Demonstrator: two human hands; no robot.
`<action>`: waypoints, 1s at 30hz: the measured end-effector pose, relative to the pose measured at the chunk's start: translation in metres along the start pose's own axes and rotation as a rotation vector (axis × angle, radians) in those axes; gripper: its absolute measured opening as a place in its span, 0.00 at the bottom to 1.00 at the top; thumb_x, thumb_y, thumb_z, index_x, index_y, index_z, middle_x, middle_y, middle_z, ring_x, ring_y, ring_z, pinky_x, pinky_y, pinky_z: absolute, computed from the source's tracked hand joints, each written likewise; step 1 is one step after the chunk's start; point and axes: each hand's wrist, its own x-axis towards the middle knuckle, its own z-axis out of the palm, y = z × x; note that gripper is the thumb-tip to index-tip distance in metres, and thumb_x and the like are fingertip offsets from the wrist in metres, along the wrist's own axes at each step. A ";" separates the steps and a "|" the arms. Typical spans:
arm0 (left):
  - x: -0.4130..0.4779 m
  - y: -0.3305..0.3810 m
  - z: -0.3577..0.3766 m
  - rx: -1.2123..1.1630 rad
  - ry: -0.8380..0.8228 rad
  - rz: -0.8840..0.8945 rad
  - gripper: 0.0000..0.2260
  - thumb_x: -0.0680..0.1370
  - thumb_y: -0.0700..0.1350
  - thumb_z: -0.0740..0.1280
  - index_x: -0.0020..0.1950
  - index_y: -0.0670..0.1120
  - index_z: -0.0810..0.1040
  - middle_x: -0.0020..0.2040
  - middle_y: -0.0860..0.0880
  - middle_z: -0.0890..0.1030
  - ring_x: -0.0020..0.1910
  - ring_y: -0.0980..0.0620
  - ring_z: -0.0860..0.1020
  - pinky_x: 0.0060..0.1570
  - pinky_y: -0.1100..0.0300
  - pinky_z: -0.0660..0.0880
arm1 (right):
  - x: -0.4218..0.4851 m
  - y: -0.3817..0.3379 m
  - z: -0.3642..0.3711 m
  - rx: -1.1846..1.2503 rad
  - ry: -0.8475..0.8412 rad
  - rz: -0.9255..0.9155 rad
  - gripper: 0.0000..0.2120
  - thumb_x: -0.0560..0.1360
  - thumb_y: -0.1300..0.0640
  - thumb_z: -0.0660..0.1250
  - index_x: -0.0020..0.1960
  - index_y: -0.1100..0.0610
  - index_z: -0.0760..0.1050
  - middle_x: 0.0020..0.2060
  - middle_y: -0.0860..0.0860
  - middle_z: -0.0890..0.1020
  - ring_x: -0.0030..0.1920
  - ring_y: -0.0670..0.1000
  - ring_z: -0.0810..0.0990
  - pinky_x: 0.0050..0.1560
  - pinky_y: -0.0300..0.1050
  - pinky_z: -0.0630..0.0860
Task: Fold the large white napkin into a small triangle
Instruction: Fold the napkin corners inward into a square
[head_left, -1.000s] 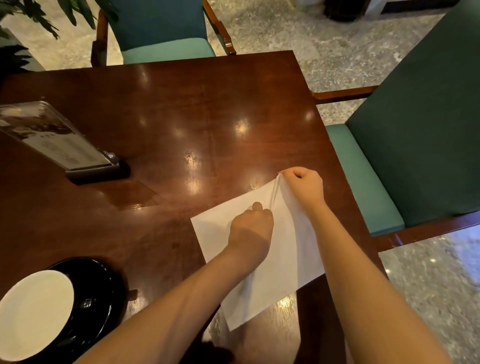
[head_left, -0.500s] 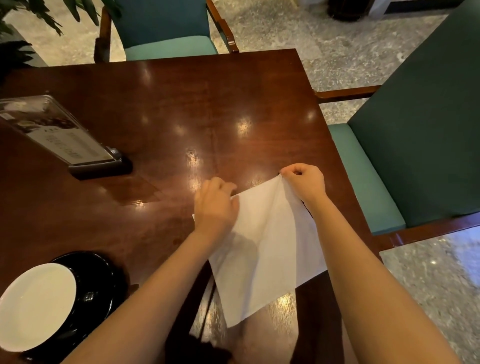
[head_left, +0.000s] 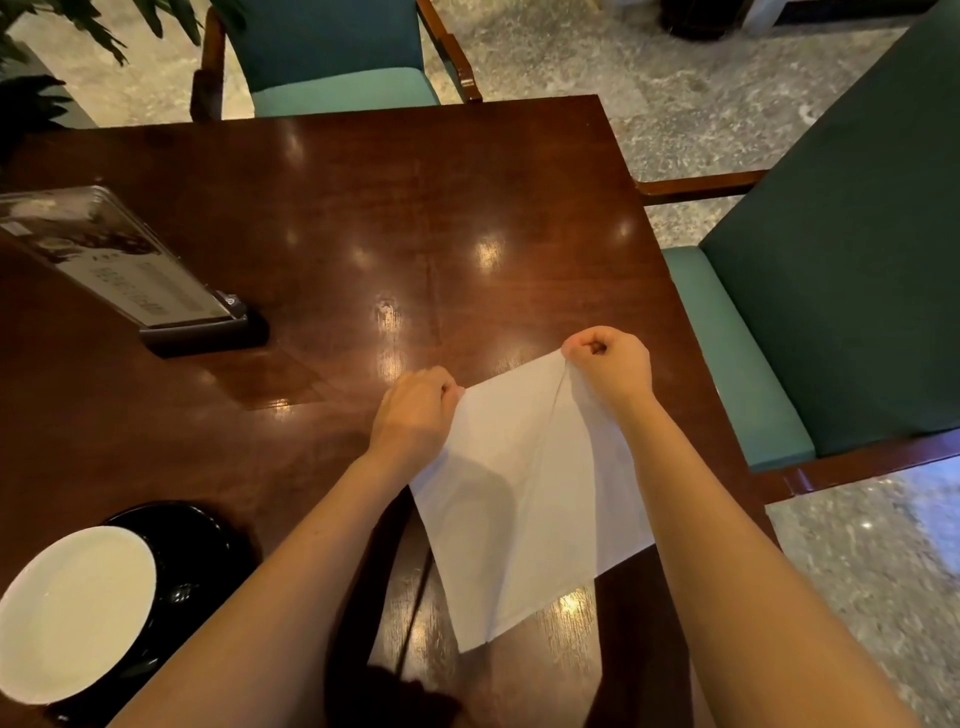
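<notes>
Head-camera view looks down on a broad, glossy dark-brown wooden table (head_left: 337, 218), and the work sits at its near right part, close to the right edge. Teal upholstered wooden armchairs stand at the far side (head_left: 332, 67) and the right side (head_left: 831, 291). A clear acrylic menu stand on a black base (head_left: 156, 291) occupies the left of the table, and a round white plate on a black saucer (head_left: 72, 608) lies at the near left corner, both well apart from the napkin.

On the tabletop, the large white cloth napkin (head_left: 524, 499) appears as a four-sided sheet turned like a diamond, with a soft ridge running from its far right corner toward its near tip. Its far part looks lifted a little; the near tip seems to rest on the wood.

At the left corner, the left hand (head_left: 413, 415) is curled shut, pinching the cloth. At the far right corner, the right hand (head_left: 610, 366) is closed in a fist around the cloth there.

I judge this step to be tensioning the sheet before a diagonal fold. To do it well, both pinches should hold even tension so the ridge flattens, then one corner should travel to its opposite, edges matched before the crease is pressed. Uneven pull would likely skew the triangle.
</notes>
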 end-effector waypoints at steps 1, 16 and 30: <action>0.000 0.001 0.000 0.006 -0.009 -0.003 0.10 0.81 0.45 0.56 0.40 0.48 0.68 0.36 0.51 0.73 0.40 0.48 0.69 0.40 0.55 0.63 | -0.001 -0.001 0.000 0.000 0.008 -0.007 0.08 0.73 0.61 0.63 0.42 0.55 0.82 0.39 0.47 0.82 0.40 0.47 0.77 0.47 0.46 0.75; -0.014 -0.016 0.019 0.332 0.367 0.207 0.13 0.77 0.51 0.58 0.46 0.42 0.75 0.38 0.45 0.74 0.37 0.45 0.72 0.35 0.55 0.66 | -0.005 0.005 0.020 -0.143 0.209 -0.087 0.06 0.74 0.55 0.64 0.40 0.51 0.79 0.38 0.48 0.79 0.47 0.51 0.75 0.48 0.44 0.59; -0.112 0.016 0.037 0.239 -0.073 0.277 0.34 0.76 0.64 0.51 0.76 0.45 0.54 0.77 0.46 0.49 0.76 0.48 0.43 0.72 0.51 0.38 | -0.139 0.033 0.008 -0.464 -0.024 -0.616 0.21 0.77 0.54 0.60 0.68 0.59 0.68 0.69 0.57 0.69 0.70 0.57 0.65 0.70 0.54 0.61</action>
